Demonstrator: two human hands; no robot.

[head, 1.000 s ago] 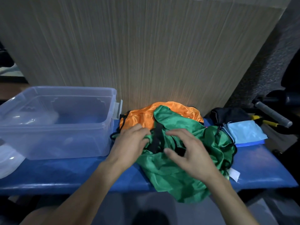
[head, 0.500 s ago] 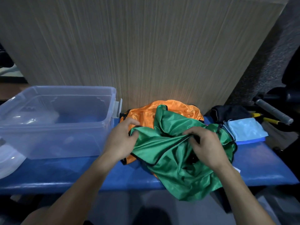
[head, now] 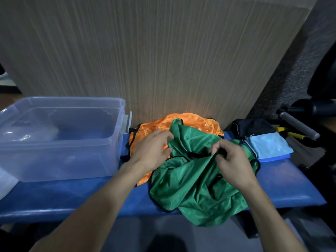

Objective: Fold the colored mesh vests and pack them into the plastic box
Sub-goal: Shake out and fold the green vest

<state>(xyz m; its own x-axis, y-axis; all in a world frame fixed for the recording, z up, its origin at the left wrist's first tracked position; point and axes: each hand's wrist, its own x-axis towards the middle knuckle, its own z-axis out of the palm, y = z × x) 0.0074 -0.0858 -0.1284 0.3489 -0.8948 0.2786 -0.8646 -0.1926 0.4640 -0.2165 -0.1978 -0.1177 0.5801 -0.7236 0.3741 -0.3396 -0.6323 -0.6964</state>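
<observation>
Vests first: the green vest (head: 196, 180) lies bunched on the blue bench (head: 283, 188) right under both hands, its lower part spilling over the near edge below the right wrist. The orange vest (head: 183, 122) sits beneath it, showing just beyond the fingertips and under the left hand. The left hand (head: 151, 151) rests on the green cloth's left edge, fingers curled loosely onto a fold; whether it really grips is hard to call. The right hand (head: 231, 160) pinches a black-trimmed edge between thumb and fingers, knuckles up. The box (head: 116, 142) stands open well to the left of the left hand, and no vest is in it. To the right of the right hand lie a folded light blue cloth (head: 269, 144) and a dark bundle (head: 252, 127).

My read: this is sorting-out time, hunting for the hems before any fold begins, so the task is barely under way. Now the risks. That cloth looks slick and limp, so a one-sided pull could drag the overhanging part off the bench. Lifting green might also snag orange by its trim and tug it along. And a pinch on the wrong edge would give a twisted, lopsided fold that will not lie flat in the box.
</observation>
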